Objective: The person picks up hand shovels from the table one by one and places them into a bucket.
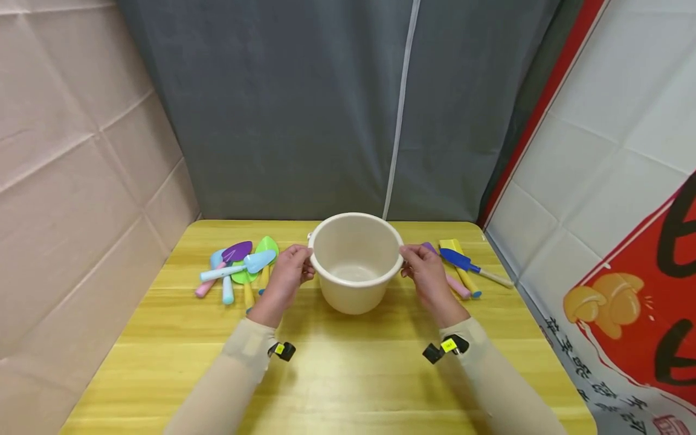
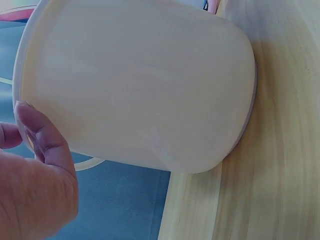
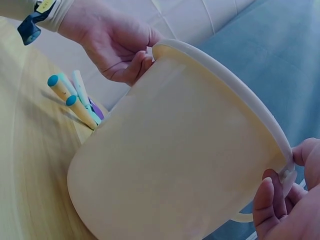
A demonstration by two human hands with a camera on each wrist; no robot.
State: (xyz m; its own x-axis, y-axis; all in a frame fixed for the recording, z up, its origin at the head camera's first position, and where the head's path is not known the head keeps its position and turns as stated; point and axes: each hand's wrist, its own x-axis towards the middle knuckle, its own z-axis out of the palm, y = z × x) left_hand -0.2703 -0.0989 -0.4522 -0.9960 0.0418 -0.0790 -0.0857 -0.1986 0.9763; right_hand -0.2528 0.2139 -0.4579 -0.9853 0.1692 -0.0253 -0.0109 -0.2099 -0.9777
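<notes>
A cream plastic bucket [image 1: 356, 296] is upright at the middle of the table, its mouth facing up. At the left side of its rim, my left hand [image 1: 285, 275] pinches the edge between thumb and fingers. Opposite it, my right hand [image 1: 426, 275] grips the right side of the rim. Part of a thin handle [image 3: 243, 217] shows behind the bucket in the right wrist view. Whether the base touches the tabletop, I cannot tell.
Several small toy trowels, one a light blue trowel [image 1: 260, 261], lie piled left of the bucket. Right of it lie more, among them a blue trowel [image 1: 455, 258] and a yellow tool [image 1: 451, 245]. A grey curtain [image 1: 304, 121] hangs behind the wooden table [image 1: 348, 374].
</notes>
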